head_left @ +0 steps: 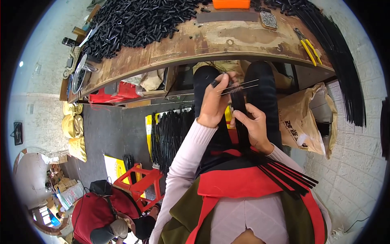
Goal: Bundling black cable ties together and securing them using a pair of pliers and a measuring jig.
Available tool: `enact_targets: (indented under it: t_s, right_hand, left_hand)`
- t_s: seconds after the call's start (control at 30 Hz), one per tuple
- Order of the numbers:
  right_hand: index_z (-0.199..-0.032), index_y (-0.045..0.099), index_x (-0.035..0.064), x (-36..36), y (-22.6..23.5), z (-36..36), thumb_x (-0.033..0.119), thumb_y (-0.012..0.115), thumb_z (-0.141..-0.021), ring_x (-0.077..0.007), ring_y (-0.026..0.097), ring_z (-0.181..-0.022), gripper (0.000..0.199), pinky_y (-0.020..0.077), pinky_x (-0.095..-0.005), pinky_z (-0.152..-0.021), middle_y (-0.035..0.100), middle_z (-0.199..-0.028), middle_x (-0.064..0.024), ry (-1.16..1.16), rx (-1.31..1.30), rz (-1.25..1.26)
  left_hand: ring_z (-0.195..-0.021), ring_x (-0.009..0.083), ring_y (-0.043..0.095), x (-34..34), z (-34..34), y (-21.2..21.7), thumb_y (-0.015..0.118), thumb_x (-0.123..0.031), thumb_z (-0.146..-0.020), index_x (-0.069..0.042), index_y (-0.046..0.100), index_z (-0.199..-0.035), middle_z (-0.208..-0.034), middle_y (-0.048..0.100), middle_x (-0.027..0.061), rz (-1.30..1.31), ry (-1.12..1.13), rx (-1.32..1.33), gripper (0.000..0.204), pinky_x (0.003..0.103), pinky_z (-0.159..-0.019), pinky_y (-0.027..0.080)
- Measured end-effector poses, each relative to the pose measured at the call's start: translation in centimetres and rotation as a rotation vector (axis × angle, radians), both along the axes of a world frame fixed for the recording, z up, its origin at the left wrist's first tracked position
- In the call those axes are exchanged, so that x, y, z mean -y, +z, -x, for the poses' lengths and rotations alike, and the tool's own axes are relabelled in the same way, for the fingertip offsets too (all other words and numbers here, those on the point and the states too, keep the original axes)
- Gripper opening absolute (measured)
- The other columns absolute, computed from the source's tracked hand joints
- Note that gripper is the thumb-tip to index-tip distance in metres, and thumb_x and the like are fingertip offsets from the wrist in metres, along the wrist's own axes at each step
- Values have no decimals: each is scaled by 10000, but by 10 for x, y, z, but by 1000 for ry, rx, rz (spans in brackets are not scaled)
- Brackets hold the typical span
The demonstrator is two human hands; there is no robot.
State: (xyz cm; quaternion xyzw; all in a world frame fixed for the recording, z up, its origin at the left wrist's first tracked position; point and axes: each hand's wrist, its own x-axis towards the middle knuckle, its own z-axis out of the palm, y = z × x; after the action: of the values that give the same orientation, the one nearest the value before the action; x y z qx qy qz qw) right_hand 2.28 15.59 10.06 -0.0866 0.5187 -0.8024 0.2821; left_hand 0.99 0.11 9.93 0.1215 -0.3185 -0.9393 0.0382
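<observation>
Over my lap, my left hand [215, 99] is closed with its fingertips gathered at thin metal rods [248, 84], several of which stick out to the right. A dark band sits round one of its fingers, and the fingertips are partly blurred. My right hand [255, 127] grips a bundle of flat black strips [239, 101], its thumb lying along the side. The rods cross the top end of this bundle. Whether they pass through the strips cannot be made out. More long black strips [284, 175] lie across the red-and-black apron [235, 182] on my lap.
On the wooden workbench [178, 42] ahead lie a heap of short black tubes [134, 24], yellow-handled pliers [309, 51], a small block [268, 20] and long black strips [345, 73]. Bundled black strips [170, 138], a red stool [142, 183] and another person [101, 211] are at left; a paper sack [302, 122] stands right.
</observation>
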Motion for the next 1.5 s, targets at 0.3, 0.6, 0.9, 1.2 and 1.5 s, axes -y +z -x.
enact_targets:
  t_s: [0.3,0.6,0.9,1.2,1.5]
  right_hand:
    - [-1005,649,-61,5,0,3,50,665,-909,-127,631,-685,148,533,-257,-643,651,-798,-73,29,44,23]
    - [-982,640,-53,6,-5,9,48,675,-903,-128,637,-695,133,542,-258,-652,648,-801,-71,49,60,28]
    - [-998,632,-49,7,-6,12,48,668,-907,-131,635,-699,138,548,-266,-653,644,-819,-70,31,84,45]
    - [-1005,628,-47,8,-5,12,50,666,-908,-129,634,-697,142,544,-264,-647,641,-818,-65,50,83,40]
    - [-1006,629,-39,7,-6,11,67,661,-913,-130,626,-700,145,525,-259,-659,646,-828,-70,60,82,24]
  left_hand:
    - [-912,177,667,12,-39,6,636,-146,-950,-9,614,-1112,-1005,641,94,4,221,66,214,269,-818,583]
    - [-970,174,656,7,-33,15,662,-182,-937,-37,647,-1069,-1038,658,82,-39,189,67,197,277,-857,560]
    - [-963,151,649,6,-29,16,647,-205,-946,-46,545,-1311,-1090,642,71,88,160,94,411,254,-827,570]
    - [-959,186,649,8,-28,10,661,-120,-929,-44,538,-1299,-1063,641,98,94,233,35,397,295,-844,570]
    - [-924,177,670,6,-28,5,675,-142,-922,-26,631,-1080,-1041,653,92,56,212,81,201,269,-793,587]
